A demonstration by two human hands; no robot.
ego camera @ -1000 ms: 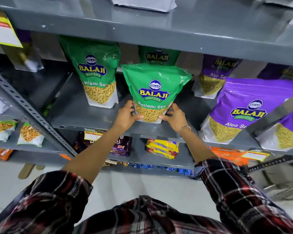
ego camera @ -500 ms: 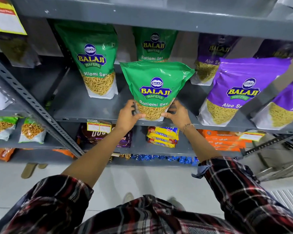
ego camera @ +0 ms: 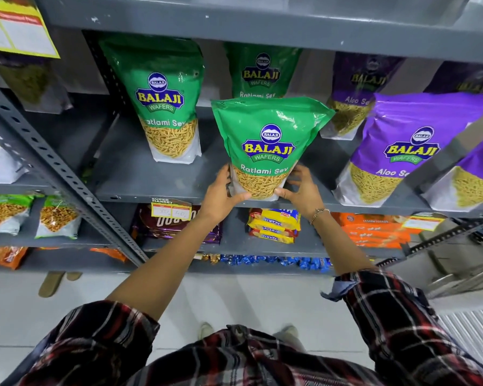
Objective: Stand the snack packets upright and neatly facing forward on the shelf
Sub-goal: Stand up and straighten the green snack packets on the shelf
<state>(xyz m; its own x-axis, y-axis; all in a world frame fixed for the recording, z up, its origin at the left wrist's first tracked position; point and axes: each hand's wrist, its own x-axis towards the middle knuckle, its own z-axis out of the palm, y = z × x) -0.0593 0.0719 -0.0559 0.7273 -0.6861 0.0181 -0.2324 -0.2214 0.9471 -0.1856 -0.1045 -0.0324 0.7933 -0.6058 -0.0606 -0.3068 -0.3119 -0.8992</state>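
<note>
Both hands, left hand [ego camera: 223, 196] and right hand [ego camera: 300, 190], had drawn the green packet [ego camera: 268, 146] forward to the shelf [ego camera: 140, 179] front edge, fingers clasping its base, upright, nearly placed.

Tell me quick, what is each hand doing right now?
Left hand: closed on the lower left of the green Ratlami Sev packet.
Right hand: closed on the same packet's lower right corner.

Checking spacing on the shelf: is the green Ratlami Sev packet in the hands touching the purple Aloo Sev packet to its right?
Apart. The head view shows bare grey shelf between the held green packet and the purple packet.
</note>
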